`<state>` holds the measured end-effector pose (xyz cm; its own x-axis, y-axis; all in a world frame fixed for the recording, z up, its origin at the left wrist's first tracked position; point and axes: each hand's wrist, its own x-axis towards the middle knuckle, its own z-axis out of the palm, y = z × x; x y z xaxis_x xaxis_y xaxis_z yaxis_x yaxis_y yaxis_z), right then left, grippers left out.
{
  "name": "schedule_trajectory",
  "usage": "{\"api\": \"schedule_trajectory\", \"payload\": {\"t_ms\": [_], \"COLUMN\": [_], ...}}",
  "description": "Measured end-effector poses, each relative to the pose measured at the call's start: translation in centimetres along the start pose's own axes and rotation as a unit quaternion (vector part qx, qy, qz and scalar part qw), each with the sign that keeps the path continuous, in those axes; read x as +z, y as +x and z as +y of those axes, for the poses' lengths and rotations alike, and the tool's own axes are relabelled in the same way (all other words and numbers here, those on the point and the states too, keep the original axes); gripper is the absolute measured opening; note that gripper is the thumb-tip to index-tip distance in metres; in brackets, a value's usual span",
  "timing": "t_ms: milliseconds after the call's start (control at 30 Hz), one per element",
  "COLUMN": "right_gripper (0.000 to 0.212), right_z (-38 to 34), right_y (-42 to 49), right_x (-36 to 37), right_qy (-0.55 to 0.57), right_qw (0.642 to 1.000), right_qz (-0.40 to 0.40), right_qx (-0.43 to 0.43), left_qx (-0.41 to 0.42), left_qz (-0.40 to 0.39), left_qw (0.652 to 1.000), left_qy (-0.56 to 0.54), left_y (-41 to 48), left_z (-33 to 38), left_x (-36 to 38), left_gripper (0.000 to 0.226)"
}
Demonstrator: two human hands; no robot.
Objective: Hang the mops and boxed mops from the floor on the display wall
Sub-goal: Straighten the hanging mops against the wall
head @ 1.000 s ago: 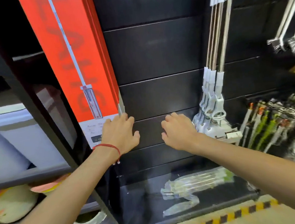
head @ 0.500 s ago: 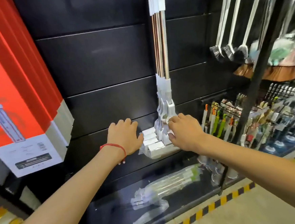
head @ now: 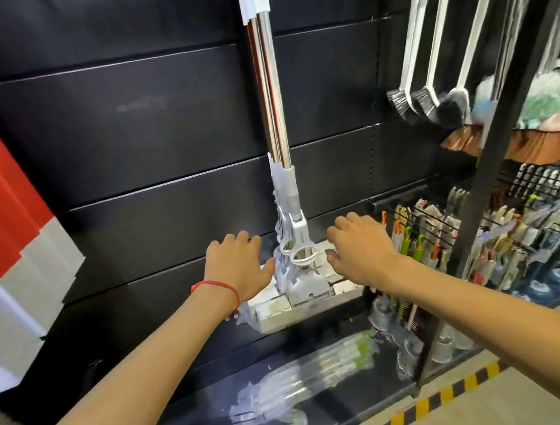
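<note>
Several mops (head: 272,112) with shiny metal poles hang together against the black slatted display wall (head: 151,128), their white sponge heads (head: 298,294) stacked at the bottom. My left hand (head: 239,269), with a red string at the wrist, rests fingers spread on the left side of the mop heads. Just right of them is my right hand (head: 359,253), fingers loosely apart, touching the heads' right side. Neither hand grips anything. Red and white mop boxes (head: 9,233) hang at the left edge.
Plastic-wrapped mops (head: 305,384) lie on the glossy black base shelf below. Brushes and brooms (head: 444,98) hang at the upper right behind a black post (head: 506,127). Small hanging packaged brushes (head: 422,244) fill the right. Yellow-black tape (head: 453,393) edges the floor.
My view swung right from the red boxes to the hanging mops. Both hands moved from the bare wall to either side of the white mop heads, the right hand shifting to their right.
</note>
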<state>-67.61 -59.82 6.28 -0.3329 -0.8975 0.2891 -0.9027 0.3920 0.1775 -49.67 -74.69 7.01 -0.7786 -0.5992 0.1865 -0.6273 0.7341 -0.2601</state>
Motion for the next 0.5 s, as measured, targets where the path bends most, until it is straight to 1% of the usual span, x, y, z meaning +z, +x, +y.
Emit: {"api": "schedule_trajectory", "payload": {"t_ms": [233,333,367,433,467,500], "right_gripper": [0.038,0.038,0.038,0.038,0.039,0.040], "right_z": [3.5,4.7,5.0,5.4,5.5,5.5], "right_y": [8.5,12.2,13.3,15.5,16.6,17.7], "right_x": [4.1,5.7,6.1,7.0,7.4,7.8], "right_qy": [0.004,0.038,0.071,0.164,0.217,0.277], "right_qw": [1.000,0.998,0.996,0.983,0.972,0.956], "right_qz": [0.015,0.041,0.054,0.074,0.079,0.081], "right_qx": [0.009,0.021,0.027,0.036,0.039,0.045], "left_qx": [-0.007,-0.022,-0.034,-0.065,-0.081,-0.097], "left_qz": [0.023,0.061,0.071,0.079,0.077,0.074], "left_qw": [1.000,0.997,0.995,0.983,0.971,0.951], "left_qy": [-0.012,-0.033,-0.060,-0.152,-0.213,-0.284], "left_y": [9.8,13.8,15.0,16.9,17.8,18.7], "left_z": [-0.3,-1.2,-1.5,-1.8,-1.6,-1.5], "left_x": [3.0,4.0,4.3,4.7,5.0,5.3], "left_gripper": [0.054,0.053,0.053,0.053,0.052,0.050]}}
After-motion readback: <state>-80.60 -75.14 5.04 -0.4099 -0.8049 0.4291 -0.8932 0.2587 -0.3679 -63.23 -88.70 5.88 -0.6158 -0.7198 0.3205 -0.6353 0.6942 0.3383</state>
